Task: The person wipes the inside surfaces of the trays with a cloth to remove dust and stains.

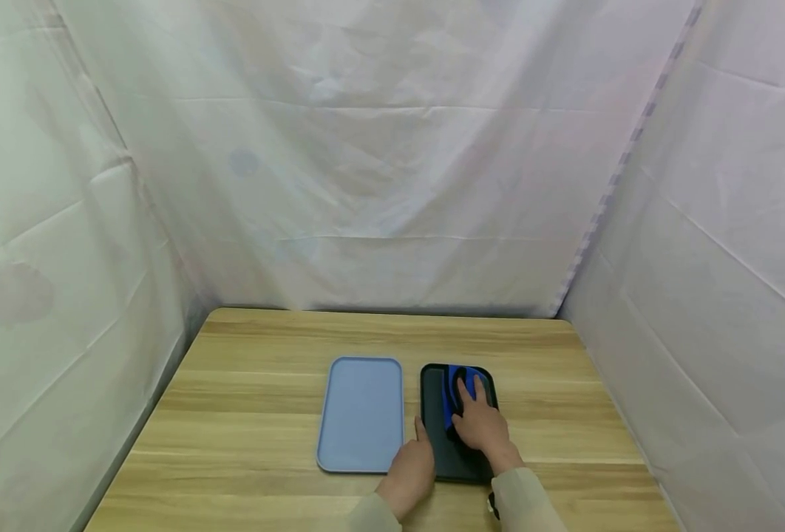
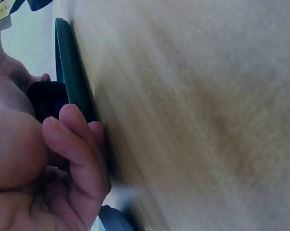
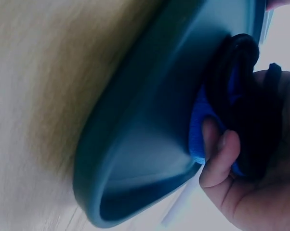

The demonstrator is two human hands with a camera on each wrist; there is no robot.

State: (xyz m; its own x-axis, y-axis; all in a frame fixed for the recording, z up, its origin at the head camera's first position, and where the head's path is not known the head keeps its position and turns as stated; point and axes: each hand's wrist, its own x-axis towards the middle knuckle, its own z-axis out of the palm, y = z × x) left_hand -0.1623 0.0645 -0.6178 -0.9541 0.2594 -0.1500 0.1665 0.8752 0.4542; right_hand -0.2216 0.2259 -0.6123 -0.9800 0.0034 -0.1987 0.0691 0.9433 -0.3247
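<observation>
A blue cloth with black edging (image 1: 450,399) lies folded on the dark green tray (image 1: 437,443), bunched into dark folds under the palm in the right wrist view. My right hand (image 1: 482,425) presses it down, two fingers spread straight over it in the head view. From the right wrist, the outer fingers (image 3: 222,156) bend at the cloth's blue border (image 3: 198,130). My left hand (image 1: 411,469) rests at the tray's near left edge, one finger stretched along the rim. The left wrist view shows its other fingers (image 2: 80,144) bent loosely beside the tray's side wall (image 2: 72,67).
A light blue tray (image 1: 362,414) lies just left of the dark one, its near right corner close to my left hand. Both trays are on a wood-grain table (image 1: 253,414). White sheeting (image 1: 392,170) hangs behind the table and along both sides.
</observation>
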